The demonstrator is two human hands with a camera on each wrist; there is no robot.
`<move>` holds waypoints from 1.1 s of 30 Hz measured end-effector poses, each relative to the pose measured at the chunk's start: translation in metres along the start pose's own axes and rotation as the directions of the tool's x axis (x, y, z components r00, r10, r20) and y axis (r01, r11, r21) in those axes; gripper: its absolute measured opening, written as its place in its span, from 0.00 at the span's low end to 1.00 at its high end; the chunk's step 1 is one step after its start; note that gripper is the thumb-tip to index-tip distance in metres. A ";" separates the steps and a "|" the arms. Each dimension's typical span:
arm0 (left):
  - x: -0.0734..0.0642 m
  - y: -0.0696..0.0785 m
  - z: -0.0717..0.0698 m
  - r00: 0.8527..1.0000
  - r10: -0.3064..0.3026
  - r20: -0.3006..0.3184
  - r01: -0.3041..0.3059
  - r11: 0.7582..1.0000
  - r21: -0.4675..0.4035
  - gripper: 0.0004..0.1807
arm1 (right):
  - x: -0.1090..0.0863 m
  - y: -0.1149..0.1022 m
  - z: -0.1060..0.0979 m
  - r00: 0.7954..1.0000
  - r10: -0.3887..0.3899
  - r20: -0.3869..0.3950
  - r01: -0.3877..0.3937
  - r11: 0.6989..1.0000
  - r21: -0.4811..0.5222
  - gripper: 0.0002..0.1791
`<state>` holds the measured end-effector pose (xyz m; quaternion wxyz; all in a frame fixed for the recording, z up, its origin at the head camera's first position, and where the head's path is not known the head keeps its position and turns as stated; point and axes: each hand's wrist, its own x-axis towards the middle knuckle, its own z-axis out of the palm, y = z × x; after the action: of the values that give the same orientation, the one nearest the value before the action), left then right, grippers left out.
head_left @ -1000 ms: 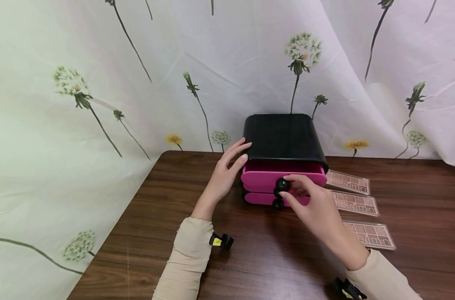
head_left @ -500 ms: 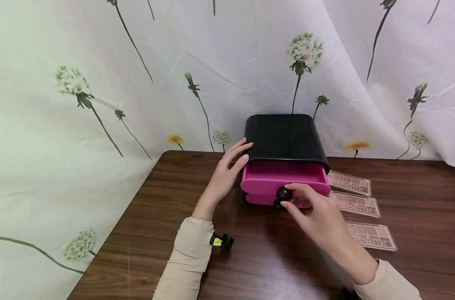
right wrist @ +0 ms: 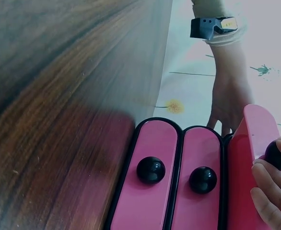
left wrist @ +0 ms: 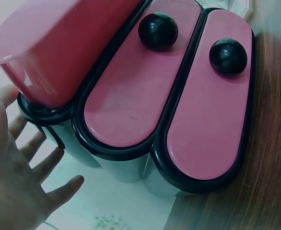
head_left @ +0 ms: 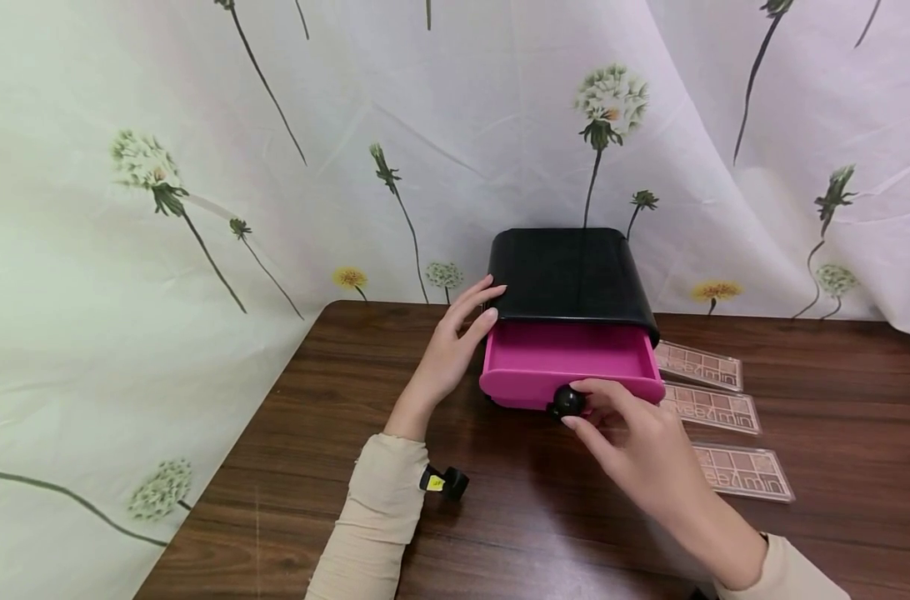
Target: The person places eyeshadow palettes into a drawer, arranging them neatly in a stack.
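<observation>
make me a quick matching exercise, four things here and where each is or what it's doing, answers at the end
1. left hand
2. right hand
3. top drawer
4. three palettes

A. slid open
B. on the table, right of the black cabinet
C. at the black cabinet's left side
D. pinching a black knob

Pairs: 1-C, 2-D, 3-A, 4-B
</observation>
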<state>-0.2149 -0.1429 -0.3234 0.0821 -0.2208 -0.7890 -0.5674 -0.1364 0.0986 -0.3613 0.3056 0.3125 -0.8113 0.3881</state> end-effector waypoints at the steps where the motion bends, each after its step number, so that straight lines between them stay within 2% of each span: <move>1: 0.000 0.001 0.000 1.000 -0.001 0.000 0.001 1.000 0.001 0.22 | -0.001 -0.001 0.000 1.000 0.000 0.002 0.000 1.000 -0.004 0.30; 4: -0.001 0.005 0.000 1.000 -0.005 0.001 0.005 1.000 0.001 0.22 | -0.004 -0.003 -0.002 1.000 -0.005 -0.001 0.005 0.999 -0.033 0.30; 7: 0.000 0.005 0.000 1.000 -0.005 0.003 0.005 1.000 -0.002 0.22 | -0.007 -0.006 -0.004 1.000 -0.008 -0.005 0.008 0.999 -0.049 0.21; 9: 0.000 0.004 0.000 1.000 -0.004 0.004 0.004 1.000 -0.001 0.22 | -0.009 -0.007 -0.005 1.000 -0.013 -0.008 0.013 0.998 -0.060 0.18; 12: 0.000 0.003 0.000 1.000 -0.001 0.005 0.001 1.000 0.000 0.22 | -0.010 -0.009 -0.007 1.000 -0.013 -0.005 0.013 0.998 -0.061 0.23; 16: 0.000 0.003 0.000 1.000 -0.005 0.003 0.005 1.000 0.002 0.23 | -0.013 -0.012 -0.009 1.000 -0.001 0.009 0.002 0.997 -0.076 0.25; 28: 0.000 0.004 0.001 1.000 -0.003 -0.008 0.003 1.000 -0.001 0.22 | -0.020 -0.014 -0.007 0.999 -0.047 -0.018 0.045 0.995 -0.093 0.24; 31: 0.001 0.003 0.001 1.000 -0.003 -0.012 0.003 1.000 0.000 0.22 | -0.022 -0.013 -0.006 0.998 -0.056 -0.018 0.054 0.994 -0.098 0.24; 33: 0.002 -0.003 0.001 1.000 0.005 -0.015 -0.005 1.000 0.003 0.22 | -0.022 -0.012 -0.004 0.997 -0.071 -0.026 0.069 0.993 -0.092 0.23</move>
<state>-0.2177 -0.1422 -0.3256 0.0897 -0.2183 -0.7888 -0.5676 -0.1130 0.1019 -0.3708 0.3447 0.3210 -0.8121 0.3443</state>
